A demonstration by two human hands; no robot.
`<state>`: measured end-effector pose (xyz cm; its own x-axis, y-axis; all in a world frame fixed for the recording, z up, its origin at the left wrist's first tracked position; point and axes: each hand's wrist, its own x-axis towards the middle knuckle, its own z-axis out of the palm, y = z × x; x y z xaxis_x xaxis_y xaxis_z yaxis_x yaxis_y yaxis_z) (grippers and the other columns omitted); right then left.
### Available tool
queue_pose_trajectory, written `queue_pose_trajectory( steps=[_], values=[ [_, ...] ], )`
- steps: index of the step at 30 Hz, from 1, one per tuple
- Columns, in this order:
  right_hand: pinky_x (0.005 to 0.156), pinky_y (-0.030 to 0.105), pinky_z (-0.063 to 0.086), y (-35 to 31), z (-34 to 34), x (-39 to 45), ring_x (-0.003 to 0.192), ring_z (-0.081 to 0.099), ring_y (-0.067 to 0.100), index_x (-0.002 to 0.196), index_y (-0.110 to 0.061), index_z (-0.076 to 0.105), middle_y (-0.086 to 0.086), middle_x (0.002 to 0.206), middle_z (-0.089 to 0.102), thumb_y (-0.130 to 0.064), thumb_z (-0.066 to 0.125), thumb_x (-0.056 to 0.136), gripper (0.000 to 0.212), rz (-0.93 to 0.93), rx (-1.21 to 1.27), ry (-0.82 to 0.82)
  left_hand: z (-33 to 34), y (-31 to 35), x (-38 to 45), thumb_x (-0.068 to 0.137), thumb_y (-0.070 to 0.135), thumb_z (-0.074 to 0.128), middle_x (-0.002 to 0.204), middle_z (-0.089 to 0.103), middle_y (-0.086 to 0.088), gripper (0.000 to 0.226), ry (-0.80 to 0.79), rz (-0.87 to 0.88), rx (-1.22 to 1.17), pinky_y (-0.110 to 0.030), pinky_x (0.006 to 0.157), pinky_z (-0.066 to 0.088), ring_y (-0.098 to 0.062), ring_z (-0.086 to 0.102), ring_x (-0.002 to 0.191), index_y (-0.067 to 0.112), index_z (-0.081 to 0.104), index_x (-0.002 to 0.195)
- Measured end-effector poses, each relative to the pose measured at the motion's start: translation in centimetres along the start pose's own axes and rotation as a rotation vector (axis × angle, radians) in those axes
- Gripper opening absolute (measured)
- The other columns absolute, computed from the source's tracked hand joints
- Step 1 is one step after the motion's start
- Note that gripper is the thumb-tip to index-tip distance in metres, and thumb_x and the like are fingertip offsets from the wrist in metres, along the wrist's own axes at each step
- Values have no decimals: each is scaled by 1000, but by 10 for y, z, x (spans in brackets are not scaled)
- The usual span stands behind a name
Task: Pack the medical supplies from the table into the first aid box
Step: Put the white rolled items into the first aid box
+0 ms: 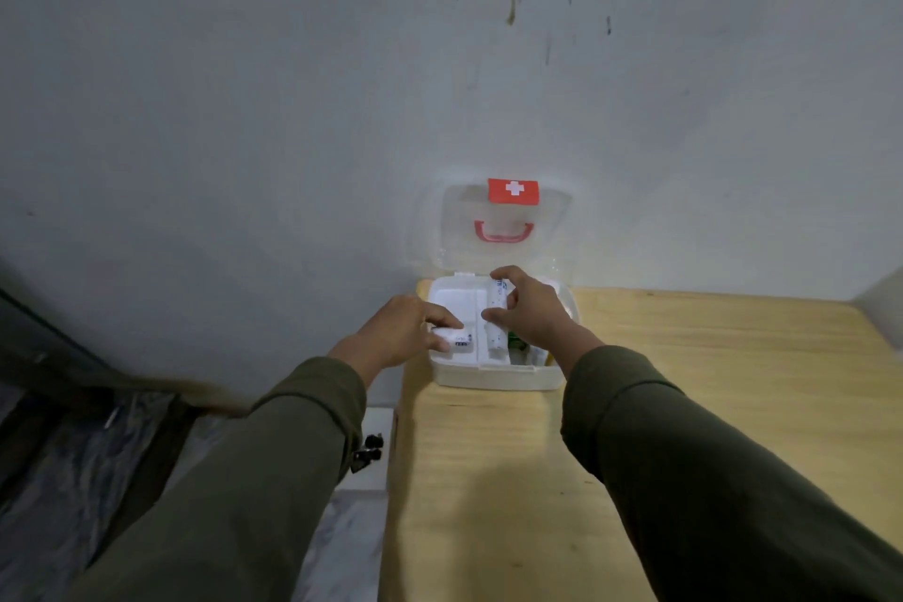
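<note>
Tabletop first aid box (498,376): 2 hands hold supplies.

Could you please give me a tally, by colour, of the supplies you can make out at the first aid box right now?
White: 2, a small packet under the left hand and a long tube held by the right hand.
Green: 1, an item in the first aid box, mostly hidden.
Total: 3 visible; others may be hidden.
</note>
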<state>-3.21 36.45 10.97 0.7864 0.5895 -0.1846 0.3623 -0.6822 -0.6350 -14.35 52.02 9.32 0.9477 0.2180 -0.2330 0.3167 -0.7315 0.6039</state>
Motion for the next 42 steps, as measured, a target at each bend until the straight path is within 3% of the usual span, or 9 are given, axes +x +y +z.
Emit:
queue_pose_trajectory(
  steps=[3, 7, 12, 17, 20, 23, 26, 31, 42],
  values=[
    [84, 33, 45, 1, 7, 5, 90, 55, 23, 130, -18, 45, 9, 95, 58, -22, 71, 80, 57, 47, -38, -2, 3, -3, 7, 72, 21, 80, 113, 65, -5, 38, -11, 26, 9, -22, 88, 39, -19, 55, 102, 25, 72, 109],
    [93, 37, 48, -2, 14, 9, 105, 58, 29, 130, -20, 45, 12, 117, 62, -24, 72, 79, 57, 80, -66, 13, 3, -8, 12, 68, 27, 83, 112, 65, -4, 36, -25, 57, 14, -25, 87, 44, -20, 57, 103, 26, 74, 103],
    [93, 38, 49, -2, 16, 11, 107, 58, 29, 131, -21, 45, 13, 119, 62, -26, 73, 78, 60, 97, -114, 14, 2, -12, 13, 67, 31, 83, 103, 73, 4, 44, -38, 86, 17, -29, 92, 48, -11, 62, 95, 25, 71, 110],
    [93, 40, 52, -1, 15, 9, 106, 59, 28, 131, -22, 45, 13, 119, 62, -26, 74, 78, 61, 94, -95, 30, 2, -10, 10, 66, 35, 84, 102, 73, 6, 51, -3, 88, 16, -27, 88, 47, -9, 59, 90, 25, 68, 113],
    [87, 34, 50, 1, 7, 6, 93, 59, 23, 131, -20, 46, 15, 115, 62, -24, 73, 79, 58, 57, -78, 71, 0, -3, 7, 65, 40, 82, 107, 70, 6, 53, 66, 92, 13, -25, 83, 41, -9, 51, 91, 26, 68, 114],
    [78, 28, 47, 2, -9, -3, 84, 53, 17, 132, -19, 46, 15, 111, 62, -21, 72, 80, 58, -3, -45, 135, -2, 13, 2, 67, 40, 81, 109, 69, 5, 55, 132, 108, -6, -28, 86, 43, -10, 50, 95, 26, 65, 118],
    [82, 30, 49, 7, -26, -12, 88, 52, 15, 132, -21, 46, 12, 112, 61, -23, 73, 80, 59, -37, -38, 188, 1, 33, -2, 68, 43, 80, 112, 67, 5, 60, 172, 118, 0, -33, 90, 44, -14, 52, 101, 31, 60, 123],
    [79, 28, 45, 42, -64, -42, 86, 51, 13, 130, -26, 46, 10, 108, 59, -28, 73, 79, 58, -89, -117, 229, 22, 79, -10, 68, 41, 81, 114, 65, 7, 71, 195, 152, -31, -29, 87, 38, -13, 48, 105, 35, 48, 131],
    [85, 32, 46, 186, -137, -131, 91, 49, 11, 129, -28, 47, 7, 113, 55, -29, 72, 80, 55, 21, -208, 211, 151, 185, -24, 64, 46, 81, 120, 58, 7, 73, 166, 185, -69, -28, 94, 40, -11, 50, 112, 33, 49, 129]
  ],
)
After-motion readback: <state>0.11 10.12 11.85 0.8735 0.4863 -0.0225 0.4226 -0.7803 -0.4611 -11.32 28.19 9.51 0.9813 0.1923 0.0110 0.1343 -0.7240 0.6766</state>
